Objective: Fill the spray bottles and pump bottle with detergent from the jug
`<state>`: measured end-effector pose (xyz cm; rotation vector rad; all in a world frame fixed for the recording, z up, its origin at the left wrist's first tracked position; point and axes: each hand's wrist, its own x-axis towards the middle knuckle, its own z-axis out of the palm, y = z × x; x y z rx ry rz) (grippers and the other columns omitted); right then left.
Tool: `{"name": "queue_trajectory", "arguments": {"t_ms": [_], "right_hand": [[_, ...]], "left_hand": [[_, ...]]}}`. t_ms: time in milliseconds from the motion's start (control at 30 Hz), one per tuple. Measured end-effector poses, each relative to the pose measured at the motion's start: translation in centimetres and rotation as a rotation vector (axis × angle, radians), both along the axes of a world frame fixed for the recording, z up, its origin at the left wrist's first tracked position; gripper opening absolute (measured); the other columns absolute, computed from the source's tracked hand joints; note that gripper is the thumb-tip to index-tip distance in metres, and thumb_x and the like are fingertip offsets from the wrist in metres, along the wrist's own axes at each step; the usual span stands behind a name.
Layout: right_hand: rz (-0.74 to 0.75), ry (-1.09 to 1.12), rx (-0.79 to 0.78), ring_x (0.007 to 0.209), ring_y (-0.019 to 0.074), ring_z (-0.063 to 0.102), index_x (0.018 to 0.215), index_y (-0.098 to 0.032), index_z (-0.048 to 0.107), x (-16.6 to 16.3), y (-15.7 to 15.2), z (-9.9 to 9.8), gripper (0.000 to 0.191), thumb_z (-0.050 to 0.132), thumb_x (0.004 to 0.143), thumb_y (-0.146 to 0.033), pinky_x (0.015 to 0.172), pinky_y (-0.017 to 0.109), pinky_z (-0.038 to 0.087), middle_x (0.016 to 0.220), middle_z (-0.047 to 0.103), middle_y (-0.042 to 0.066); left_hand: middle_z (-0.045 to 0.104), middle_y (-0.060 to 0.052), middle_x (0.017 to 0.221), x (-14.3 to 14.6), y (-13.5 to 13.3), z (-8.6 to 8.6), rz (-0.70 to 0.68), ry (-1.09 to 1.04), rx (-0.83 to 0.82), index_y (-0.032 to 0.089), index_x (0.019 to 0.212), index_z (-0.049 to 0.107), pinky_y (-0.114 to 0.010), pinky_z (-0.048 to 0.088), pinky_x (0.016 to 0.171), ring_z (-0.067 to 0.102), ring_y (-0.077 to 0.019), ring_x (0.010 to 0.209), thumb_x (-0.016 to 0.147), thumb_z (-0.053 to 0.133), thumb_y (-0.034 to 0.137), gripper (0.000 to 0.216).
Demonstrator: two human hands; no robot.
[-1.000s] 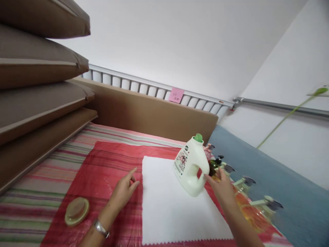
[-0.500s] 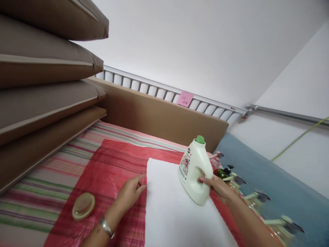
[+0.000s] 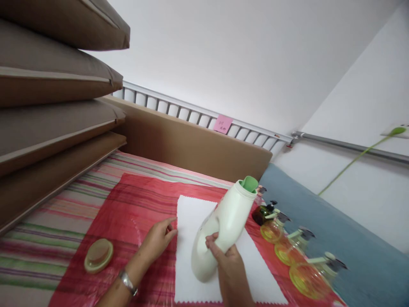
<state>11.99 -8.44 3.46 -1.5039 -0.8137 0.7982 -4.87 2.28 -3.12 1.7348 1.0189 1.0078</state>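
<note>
Now right hand [image 3: 228,260] grips white jug [image 3: 220,228] by its handle, tilted above white cloth [image 3: 191,213]; left hand [image 3: 157,239], loosely curled, fingertips at the cloth's left edge.

The white detergent jug [image 3: 220,226] is held by its handle in the right hand [image 3: 228,260] and leans steeply, its green-topped neck pointing up and to the right. Its base seems just clear of the white cloth [image 3: 191,213]. That zigzag-edged cloth lies flat, with the left hand [image 3: 156,241] at its left edge.
</note>
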Motion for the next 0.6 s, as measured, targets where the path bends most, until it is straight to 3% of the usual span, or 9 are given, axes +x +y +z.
{"name": "queue_trajectory", "arguments": {"t_ms": [100, 200, 333, 400, 500, 600], "right_hand": [[0.025, -0.013, 0.004, 0.08, 0.0233, 0.062, 0.088, -0.019, 0.061, -2.3, 0.2, -1.7, 0.038, 0.069, 0.062, -0.046, 0.07, 0.031, 0.05, 0.085, 0.069, 0.005], [0.066, -0.05, 0.028, 0.088, 0.0245, 0.062, 0.1, -0.02, 0.062, -3.9, 0.8, -3.6, 0.047, 0.067, 0.064, -0.05, 0.078, 0.033, 0.05, 0.095, 0.069, 0.006], [0.123, -0.032, 0.105, 0.105, 0.0257, 0.057, 0.116, -0.019, 0.055, -4.9, 1.8, -5.9, 0.06, 0.061, 0.069, -0.056, 0.091, 0.034, 0.045, 0.113, 0.063, 0.008], [0.151, -0.03, 0.126, 0.107, 0.026, 0.056, 0.118, -0.019, 0.052, -4.9, 2.1, -6.8, 0.06, 0.058, 0.071, -0.055, 0.094, 0.036, 0.043, 0.111, 0.064, 0.009], [0.196, -0.116, 0.171, 0.107, 0.0273, 0.055, 0.118, -0.019, 0.052, -4.1, 1.9, -7.9, 0.057, 0.058, 0.071, -0.052, 0.095, 0.038, 0.041, 0.114, 0.062, 0.011], [0.305, -0.227, 0.161, 0.101, 0.0274, 0.059, 0.113, -0.02, 0.056, -1.8, 0.7, -7.7, 0.057, 0.062, 0.065, -0.05, 0.087, 0.037, 0.047, 0.11, 0.064, 0.01]], "left_hand": [[0.058, 0.0, 0.067, 0.1, -0.3, 0.4, -0.015, -0.097, -0.009, 0.011, 0.113, 0.058, -0.027, 0.043, 0.065, 0.053, -0.0148, 0.064, 0.079, 0.052, 0.034, 0.042], [0.057, 0.0, 0.068, 0.0, -0.7, 1.2, -0.05, -0.189, -0.026, 0.013, 0.112, 0.059, -0.026, 0.043, 0.065, 0.052, -0.0143, 0.066, 0.079, 0.053, 0.037, 0.041], [0.062, -0.005, 0.082, 0.4, -2.2, 2.4, -0.197, -0.296, -0.047, 0.014, 0.12, 0.053, -0.029, 0.045, 0.074, 0.057, -0.0172, 0.077, 0.081, 0.051, 0.038, 0.046], [0.063, -0.007, 0.089, 1.0, -3.2, 2.4, -0.241, -0.29, -0.01, 0.015, 0.128, 0.046, -0.032, 0.045, 0.08, 0.058, -0.0193, 0.082, 0.078, 0.055, 0.036, 0.055], [0.061, -0.01, 0.11, 2.5, -4.6, 1.8, -0.199, -0.231, 0.062, 0.019, 0.134, 0.039, -0.036, 0.04, 0.092, 0.055, -0.0243, 0.1, 0.071, 0.063, 0.03, 0.068], [0.059, -0.012, 0.118, 3.9, -5.1, 1.1, -0.165, -0.206, 0.023, 0.02, 0.136, 0.034, -0.037, 0.04, 0.095, 0.054, -0.0257, 0.106, 0.07, 0.061, 0.022, 0.072]]}}
